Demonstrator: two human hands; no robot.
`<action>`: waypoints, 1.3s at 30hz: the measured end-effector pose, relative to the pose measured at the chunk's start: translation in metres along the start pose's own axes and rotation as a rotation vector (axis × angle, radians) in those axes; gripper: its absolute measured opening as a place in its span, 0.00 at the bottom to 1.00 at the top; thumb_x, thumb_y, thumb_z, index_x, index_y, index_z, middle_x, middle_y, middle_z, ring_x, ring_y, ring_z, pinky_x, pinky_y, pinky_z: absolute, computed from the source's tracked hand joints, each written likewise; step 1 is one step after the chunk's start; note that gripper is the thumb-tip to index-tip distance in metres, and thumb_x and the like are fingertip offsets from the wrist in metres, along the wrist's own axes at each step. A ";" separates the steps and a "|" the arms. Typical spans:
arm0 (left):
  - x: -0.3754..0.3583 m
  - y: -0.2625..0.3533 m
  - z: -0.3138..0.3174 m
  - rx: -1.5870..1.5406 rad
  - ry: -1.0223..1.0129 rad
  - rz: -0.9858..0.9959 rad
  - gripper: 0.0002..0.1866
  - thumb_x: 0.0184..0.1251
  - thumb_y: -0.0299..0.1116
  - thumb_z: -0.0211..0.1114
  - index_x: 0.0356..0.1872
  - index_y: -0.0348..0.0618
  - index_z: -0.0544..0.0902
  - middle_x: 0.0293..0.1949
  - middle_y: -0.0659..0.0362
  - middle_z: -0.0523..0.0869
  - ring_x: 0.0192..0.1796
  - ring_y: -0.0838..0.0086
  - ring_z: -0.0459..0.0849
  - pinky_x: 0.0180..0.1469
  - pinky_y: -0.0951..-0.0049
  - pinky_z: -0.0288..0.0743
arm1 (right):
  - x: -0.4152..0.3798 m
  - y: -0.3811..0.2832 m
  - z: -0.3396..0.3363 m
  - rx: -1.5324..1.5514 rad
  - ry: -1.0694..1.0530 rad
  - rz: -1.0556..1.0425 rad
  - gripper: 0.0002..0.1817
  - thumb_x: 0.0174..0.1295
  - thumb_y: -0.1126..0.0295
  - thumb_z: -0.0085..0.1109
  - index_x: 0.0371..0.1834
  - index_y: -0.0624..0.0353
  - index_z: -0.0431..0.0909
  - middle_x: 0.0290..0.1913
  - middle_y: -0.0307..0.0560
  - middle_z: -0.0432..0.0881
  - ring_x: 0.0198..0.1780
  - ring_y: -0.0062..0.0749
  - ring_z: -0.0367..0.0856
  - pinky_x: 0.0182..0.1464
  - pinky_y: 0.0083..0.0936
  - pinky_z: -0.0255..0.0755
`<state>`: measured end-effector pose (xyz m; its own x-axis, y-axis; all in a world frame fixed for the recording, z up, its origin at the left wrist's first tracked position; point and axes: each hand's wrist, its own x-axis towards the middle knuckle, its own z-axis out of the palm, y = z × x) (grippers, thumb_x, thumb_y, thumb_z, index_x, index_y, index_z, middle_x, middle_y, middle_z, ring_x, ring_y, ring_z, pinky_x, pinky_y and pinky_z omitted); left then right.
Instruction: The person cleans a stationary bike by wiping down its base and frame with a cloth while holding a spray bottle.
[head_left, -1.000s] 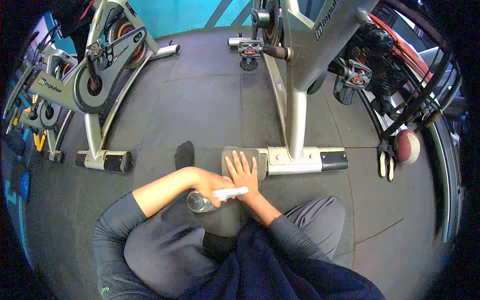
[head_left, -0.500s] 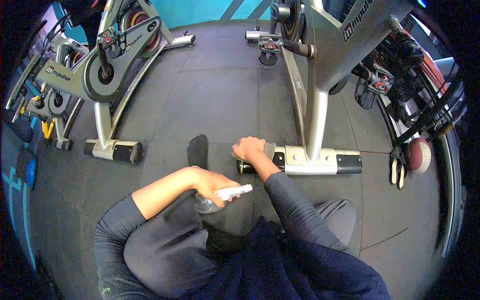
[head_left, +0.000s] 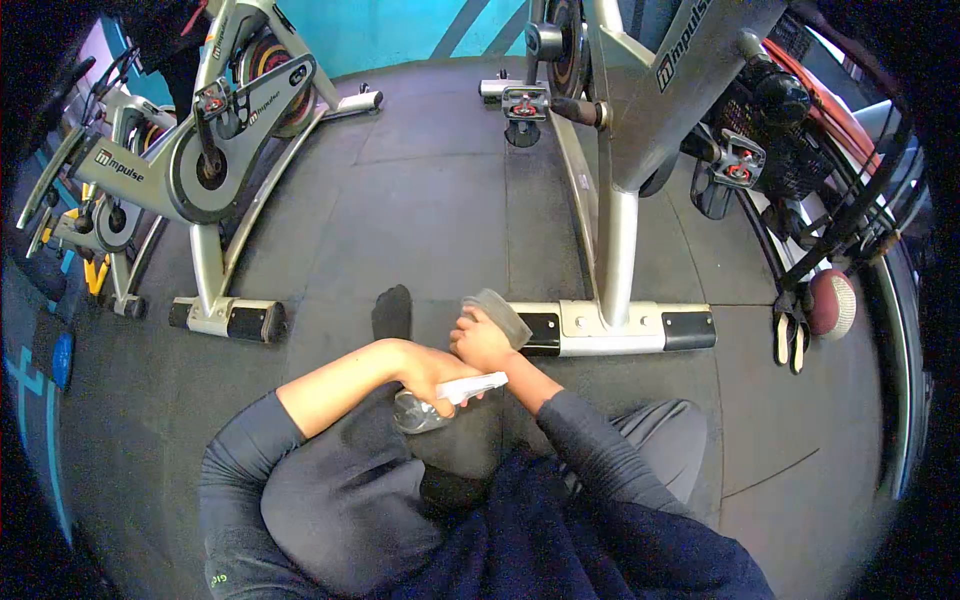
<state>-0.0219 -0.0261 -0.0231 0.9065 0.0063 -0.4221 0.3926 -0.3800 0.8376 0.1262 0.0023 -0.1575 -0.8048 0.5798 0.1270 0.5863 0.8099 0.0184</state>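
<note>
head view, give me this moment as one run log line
left hand: holding spray bottle | right hand: holding grey cloth | cloth: at end of bike foot bar

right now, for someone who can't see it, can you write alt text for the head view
A person's right hand holds a grey cloth at the left end of an exercise bike's base, while the left hand grips a clear spray bottle with a white top. Another bike stands further left.
</note>
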 end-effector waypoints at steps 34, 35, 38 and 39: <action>0.006 0.010 -0.006 0.011 -0.023 0.003 0.30 0.53 0.34 0.68 0.57 0.38 0.67 0.46 0.54 0.80 0.50 0.67 0.79 0.53 0.66 0.73 | 0.037 0.001 -0.051 -0.023 -0.502 0.174 0.24 0.58 0.45 0.49 0.42 0.50 0.85 0.45 0.46 0.84 0.52 0.35 0.80 0.62 0.41 0.56; 0.005 0.011 -0.006 0.017 -0.024 0.010 0.30 0.53 0.33 0.68 0.57 0.38 0.67 0.46 0.54 0.79 0.50 0.67 0.79 0.53 0.66 0.73 | 0.034 -0.003 -0.048 -0.061 -0.472 0.116 0.25 0.58 0.44 0.49 0.40 0.51 0.85 0.44 0.47 0.85 0.50 0.35 0.81 0.61 0.39 0.57; 0.005 0.007 -0.004 -0.002 -0.006 0.011 0.29 0.52 0.33 0.68 0.56 0.38 0.68 0.45 0.54 0.80 0.50 0.67 0.79 0.54 0.67 0.73 | 0.023 -0.011 -0.025 -0.065 -0.362 0.027 0.17 0.56 0.52 0.52 0.30 0.50 0.86 0.36 0.45 0.86 0.45 0.34 0.82 0.58 0.38 0.59; 0.004 0.006 -0.003 0.000 -0.006 0.011 0.29 0.52 0.33 0.68 0.56 0.38 0.68 0.45 0.54 0.80 0.50 0.67 0.79 0.54 0.67 0.73 | 0.019 -0.012 -0.009 -0.074 -0.304 -0.031 0.14 0.54 0.56 0.53 0.27 0.49 0.87 0.33 0.44 0.86 0.42 0.34 0.83 0.57 0.39 0.60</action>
<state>-0.0152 -0.0255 -0.0184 0.9101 -0.0031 -0.4144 0.3824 -0.3796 0.8424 0.1050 0.0031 -0.1459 -0.8067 0.5638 -0.1771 0.5569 0.8255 0.0916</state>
